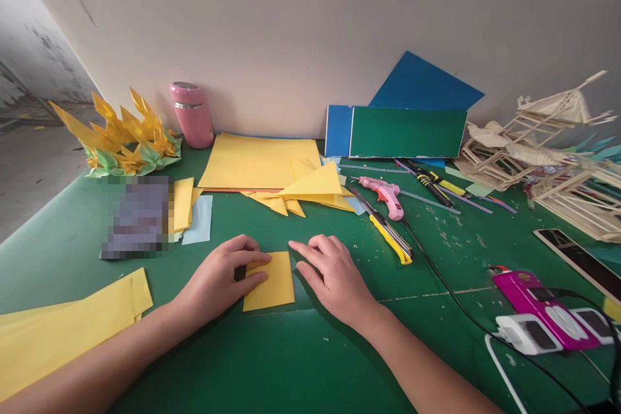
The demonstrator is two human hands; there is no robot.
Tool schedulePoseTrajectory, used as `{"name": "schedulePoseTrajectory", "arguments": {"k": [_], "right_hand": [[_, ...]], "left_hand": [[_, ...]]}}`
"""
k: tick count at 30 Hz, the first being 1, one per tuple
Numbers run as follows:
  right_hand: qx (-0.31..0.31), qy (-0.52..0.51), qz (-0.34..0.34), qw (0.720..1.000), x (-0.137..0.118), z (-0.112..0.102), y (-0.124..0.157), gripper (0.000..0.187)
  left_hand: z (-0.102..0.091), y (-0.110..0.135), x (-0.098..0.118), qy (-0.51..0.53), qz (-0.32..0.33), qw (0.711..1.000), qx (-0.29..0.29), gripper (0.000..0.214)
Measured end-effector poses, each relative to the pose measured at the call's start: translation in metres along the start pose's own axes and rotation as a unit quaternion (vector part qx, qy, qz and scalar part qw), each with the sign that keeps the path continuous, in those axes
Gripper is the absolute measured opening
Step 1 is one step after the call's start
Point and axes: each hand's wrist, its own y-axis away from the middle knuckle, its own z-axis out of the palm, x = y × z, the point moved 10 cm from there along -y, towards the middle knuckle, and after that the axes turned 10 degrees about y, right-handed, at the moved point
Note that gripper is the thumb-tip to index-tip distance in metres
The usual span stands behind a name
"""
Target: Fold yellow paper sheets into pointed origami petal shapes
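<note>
A small yellow paper square (274, 284) lies flat on the green tabletop in front of me. My left hand (231, 275) rests at its left side, thumb and fingertips lying on the paper with a gap between them. Just past the square's right edge is my right hand (332, 275), its index finger stretched out and its thumb apart. Nothing is held in it, and its fingertips are close to the paper's upper right corner. Beyond both hands lie folded yellow paper pieces (315, 184) in a loose heap.
A yellow utility knife (392, 239) and a pink glue gun (383, 196) lie right of centre. A magenta power strip (543, 310) with cables sits at right, near stick models (543, 149). At left are a paper flower piece (129, 139), a pink flask (193, 115) and yellow sheets (72, 330).
</note>
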Motion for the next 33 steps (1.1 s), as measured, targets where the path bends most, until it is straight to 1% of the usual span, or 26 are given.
{"name": "schedulePoseTrajectory", "arguments": {"k": [2,4,6,9,11,13,15,16,18,20,22,23,24,25,27,28,29,31,33], "right_hand": [[0.009,-0.033,-0.021,0.999,-0.005,-0.004,0.001,0.043],[0.024,-0.063,-0.041,0.997,-0.011,-0.009,0.002,0.058],[0.047,-0.085,-0.049,0.994,-0.016,-0.014,0.003,0.062],[0.073,-0.123,-0.044,0.989,-0.019,-0.017,0.005,0.054],[0.068,-0.168,-0.019,0.983,-0.016,-0.014,0.004,0.051],[0.042,-0.234,0.024,0.971,-0.009,-0.007,0.004,0.05],[0.005,-0.312,0.07,0.947,-0.003,0.003,0.004,0.05],[-0.014,-0.352,0.087,0.932,-0.001,0.008,0.004,0.051],[-0.047,-0.423,0.107,0.898,-0.001,0.014,0.004,0.053],[-0.07,-0.476,0.113,0.87,-0.004,0.016,0.005,0.054],[-0.085,-0.506,0.117,0.851,-0.007,0.016,0.005,0.051],[-0.086,-0.508,0.119,0.849,-0.008,0.015,0.005,0.047],[-0.082,-0.499,0.121,0.854,-0.008,0.014,0.005,0.043],[-0.072,-0.483,0.123,0.864,-0.006,0.011,0.005,0.04],[-0.043,-0.44,0.131,0.887,-0.002,0.007,0.006,0.041],[-0.032,-0.428,0.138,0.893,0.001,0.007,0.006,0.042],[-0.025,-0.426,0.147,0.892,0.004,0.007,0.006,0.041],[-0.017,-0.444,0.169,0.879,0.01,0.01,0.006,0.039],[-0.007,-0.455,0.193,0.869,0.015,0.011,0.006,0.038]], "left_hand": [[-0.006,0.001,0.0,0.039,-0.007,0.998,0.042,0.025],[-0.011,0.002,-0.002,0.103,-0.021,0.991,0.078,0.025],[-0.012,0.003,-0.005,0.181,-0.041,0.978,0.095,0.029],[-0.006,0.003,-0.008,0.29,-0.07,0.951,0.078,0.037],[0.002,0.004,-0.007,0.356,-0.077,0.93,0.053,0.043],[0.009,0.005,-0.005,0.416,-0.073,0.906,0.022,0.056],[0.015,0.006,-0.002,0.455,-0.059,0.889,-0.004,0.073],[0.016,0.006,0.0,0.462,-0.048,0.885,-0.01,0.08],[0.015,0.007,0.002,0.452,-0.023,0.892,-0.008,0.088],[0.013,0.009,0.003,0.416,-0.002,0.909,-0.003,0.092],[0.011,0.01,0.004,0.368,0.016,0.93,0.001,0.094],[0.01,0.011,0.006,0.344,0.027,0.939,0.004,0.094],[0.009,0.011,0.008,0.321,0.038,0.946,0.01,0.092],[0.007,0.011,0.01,0.298,0.049,0.953,0.021,0.088],[0.003,0.012,0.014,0.255,0.065,0.964,0.047,0.074],[0.002,0.012,0.016,0.238,0.073,0.967,0.057,0.067],[0.001,0.012,0.019,0.225,0.082,0.969,0.065,0.06],[-0.003,0.014,0.025,0.212,0.113,0.968,0.078,0.047],[-0.012,0.018,0.031,0.21,0.147,0.961,0.105,0.04]]}}
